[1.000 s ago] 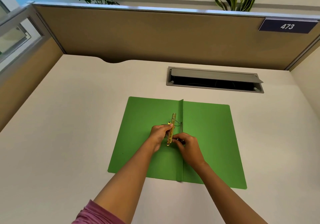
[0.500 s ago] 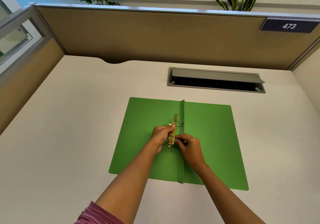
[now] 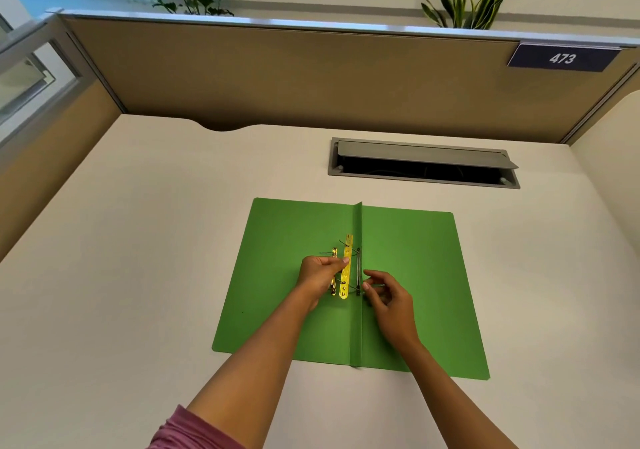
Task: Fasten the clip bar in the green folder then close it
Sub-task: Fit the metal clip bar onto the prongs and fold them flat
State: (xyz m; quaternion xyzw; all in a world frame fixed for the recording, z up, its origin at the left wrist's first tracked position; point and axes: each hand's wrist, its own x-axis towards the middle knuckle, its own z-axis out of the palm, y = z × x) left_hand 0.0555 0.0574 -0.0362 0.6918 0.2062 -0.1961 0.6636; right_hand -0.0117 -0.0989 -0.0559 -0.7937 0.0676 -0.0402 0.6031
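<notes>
The green folder lies open and flat on the desk, its spine fold running toward me down the middle. Just left of the fold, a yellow clip bar stands lengthwise, and thin dark prongs stick out near both of its ends. A second narrow brass strip lies beside it on the left flap. My left hand pinches the clip bar from the left with thumb and fingers. To the right of the fold my right hand hovers with fingers loosely curled and apart, holding nothing.
A grey cable hatch is set into the desk behind the folder, its lid raised. Tan partition walls close the desk at the back and both sides. A sign reading 473 hangs at the upper right.
My right hand has let go of the lower end of the clip bar and drawn back to the right of the fold. The left hand still holds the bar.
</notes>
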